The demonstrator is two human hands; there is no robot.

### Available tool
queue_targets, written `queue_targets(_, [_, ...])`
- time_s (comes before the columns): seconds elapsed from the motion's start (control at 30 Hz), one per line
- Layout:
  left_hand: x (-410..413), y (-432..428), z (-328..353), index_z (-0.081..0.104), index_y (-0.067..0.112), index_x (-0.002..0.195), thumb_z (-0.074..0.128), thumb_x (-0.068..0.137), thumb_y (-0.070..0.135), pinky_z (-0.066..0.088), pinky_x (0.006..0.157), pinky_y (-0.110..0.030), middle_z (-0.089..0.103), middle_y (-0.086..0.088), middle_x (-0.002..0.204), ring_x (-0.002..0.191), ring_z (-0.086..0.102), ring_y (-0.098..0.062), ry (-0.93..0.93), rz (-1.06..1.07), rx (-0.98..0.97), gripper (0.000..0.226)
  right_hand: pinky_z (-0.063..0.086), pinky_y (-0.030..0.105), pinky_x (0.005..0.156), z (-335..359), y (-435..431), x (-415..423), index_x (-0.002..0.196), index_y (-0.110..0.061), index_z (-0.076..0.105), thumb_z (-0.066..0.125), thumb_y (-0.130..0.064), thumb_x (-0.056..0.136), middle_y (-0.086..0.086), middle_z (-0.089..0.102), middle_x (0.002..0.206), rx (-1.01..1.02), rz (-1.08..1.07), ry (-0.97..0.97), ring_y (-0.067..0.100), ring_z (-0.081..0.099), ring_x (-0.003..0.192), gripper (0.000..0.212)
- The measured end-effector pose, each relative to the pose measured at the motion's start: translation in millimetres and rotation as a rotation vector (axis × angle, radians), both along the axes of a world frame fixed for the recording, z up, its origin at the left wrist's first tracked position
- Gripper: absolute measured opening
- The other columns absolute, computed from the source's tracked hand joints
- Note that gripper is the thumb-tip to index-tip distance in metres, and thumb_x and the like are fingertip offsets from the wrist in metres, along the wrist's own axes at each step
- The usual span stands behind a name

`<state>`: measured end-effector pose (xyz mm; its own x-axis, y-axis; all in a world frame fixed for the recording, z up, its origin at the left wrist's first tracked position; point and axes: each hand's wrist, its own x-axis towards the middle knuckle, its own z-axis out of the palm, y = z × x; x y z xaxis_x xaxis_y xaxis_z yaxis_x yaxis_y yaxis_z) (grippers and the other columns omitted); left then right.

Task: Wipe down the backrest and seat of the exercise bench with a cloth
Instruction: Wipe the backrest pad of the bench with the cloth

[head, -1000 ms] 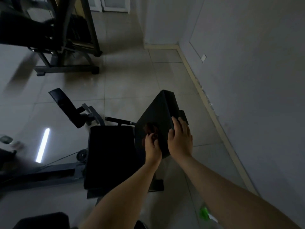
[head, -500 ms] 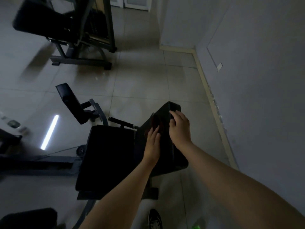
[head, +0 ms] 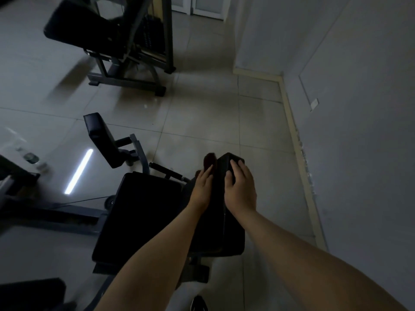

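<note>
Seat [head: 143, 212], a flat black padded slab with a smooth vinyl-like skin, lies left of the upright backrest [head: 224, 221] and looks not yet wiped. Left hand [head: 202, 189] has slid up the backrest's face since a moment ago, fingers together and flat on the dark cloth [head: 210, 161] peeking above the top edge. Right hand [head: 240, 189], fingers slightly spread, braces the backrest's top corner
</note>
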<state>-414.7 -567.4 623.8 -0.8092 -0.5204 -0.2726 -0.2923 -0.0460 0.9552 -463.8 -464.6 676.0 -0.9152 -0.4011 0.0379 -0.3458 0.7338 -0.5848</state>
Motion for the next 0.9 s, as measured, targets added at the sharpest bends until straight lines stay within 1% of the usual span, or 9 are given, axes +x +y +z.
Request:
queue_targets(0.1, [20.2,4.5,-22.7,0.042,0.026,0.147,0.035,0.104,0.027,0.023,0.119,-0.037,0.034,-0.005,0.155,0.143,0.031,-0.022,-0.122,0.033,-0.009,0.043,0.026,0.042,0.116,6.0,-7.9,6.8,0.153,-0.026,0.027,0.023,-0.036,0.105,-0.002,0.017,0.164,0.082,-0.002,-0.02,0.018,0.012,0.151,0.049])
queue_targets(0.17, [27.0,2.5,-23.3,0.043,0.038,0.143,0.041,0.097,0.029,0.028,0.118,-0.046,0.038,-0.003,0.154,0.141,0.036,-0.02,-0.107,0.022,0.013,0.047,0.025,0.043,0.116,8.6,-12.0,9.9,0.154,-0.025,0.023,0.021,-0.033,0.106,-0.001,0.012,0.165,0.093,-0.007,-0.034,0.019,0.007,0.152,0.049])
queue_targets(0.33, [-5.4,-3.0,35.7,0.028,0.04,0.151,0.038,0.103,0.032,0.032,0.112,-0.03,0.035,0.008,0.153,0.136,0.038,-0.008,0.119,-0.053,0.023,0.05,0.023,0.041,0.118,5.8,-7.9,6.1,0.151,-0.027,0.032,0.029,-0.033,0.105,-0.003,0.019,0.163,0.001,-0.035,-0.048,0.016,0.013,0.151,0.047])
queue_targets(0.43, [-21.6,2.5,33.5,0.029,0.032,0.152,0.033,0.105,0.034,0.022,0.12,-0.037,0.025,-0.003,0.156,0.144,0.028,-0.016,0.112,-0.069,-0.042,0.048,0.026,0.04,0.118,3.8,-7.5,4.9,0.148,-0.026,0.04,0.035,-0.034,0.104,-0.002,0.029,0.16,-0.059,-0.062,-0.045,0.017,0.022,0.148,0.045])
queue_targets(0.53, [-3.9,9.7,16.3,0.028,0.035,0.152,0.031,0.106,0.034,0.013,0.118,-0.029,0.015,0.004,0.161,0.143,0.012,-0.003,0.07,-0.057,-0.039,0.046,0.035,0.038,0.112,5.9,-5.9,6.9,0.145,-0.025,0.045,0.041,-0.035,0.101,-0.001,0.036,0.155,-0.049,-0.071,0.002,0.018,0.031,0.143,0.045])
queue_targets(0.57, [9.0,13.8,8.8,0.027,0.035,0.152,0.03,0.106,0.033,0.013,0.115,-0.027,0.014,0.005,0.16,0.143,0.011,-0.003,0.049,-0.042,-0.032,0.046,0.039,0.039,0.108,6.9,-3.7,9.9,0.145,-0.025,0.044,0.042,-0.036,0.1,-0.002,0.036,0.154,-0.028,-0.064,0.024,0.018,0.033,0.142,0.046])
queue_targets(0.7, [76.0,30.7,-34.9,0.025,0.038,0.15,0.031,0.106,0.033,0.013,0.12,-0.036,0.014,0.0,0.163,0.15,0.013,-0.019,-0.071,0.017,-0.014,0.045,0.044,0.044,0.104,3.7,13.7,42.7,0.149,-0.029,0.034,0.043,-0.043,0.096,-0.001,0.031,0.154,0.088,-0.047,0.068,0.021,0.031,0.14,0.056])
queue_targets(0.8, [107.9,39.0,-42.8,0.022,0.031,0.154,0.031,0.106,0.032,0.011,0.118,-0.035,0.011,0.001,0.164,0.151,0.008,-0.019,-0.142,0.001,0.058,0.049,0.045,0.046,0.103,1.9,22.9,75.3,0.15,-0.032,0.028,0.041,-0.045,0.095,-0.001,0.028,0.156,0.145,-0.113,0.092,0.024,0.032,0.14,0.058])
queue_targets(0.9, [112.3,41.2,-29.0,0.021,0.031,0.154,0.029,0.106,0.029,0.008,0.119,-0.033,0.009,0.006,0.165,0.151,0.005,-0.012,-0.044,-0.09,0.008,0.048,0.049,0.045,0.097,-1.7,24.8,100.9,0.15,-0.035,0.028,0.042,-0.046,0.096,-0.003,0.027,0.157,0.152,-0.221,0.119,0.025,0.038,0.136,0.057])
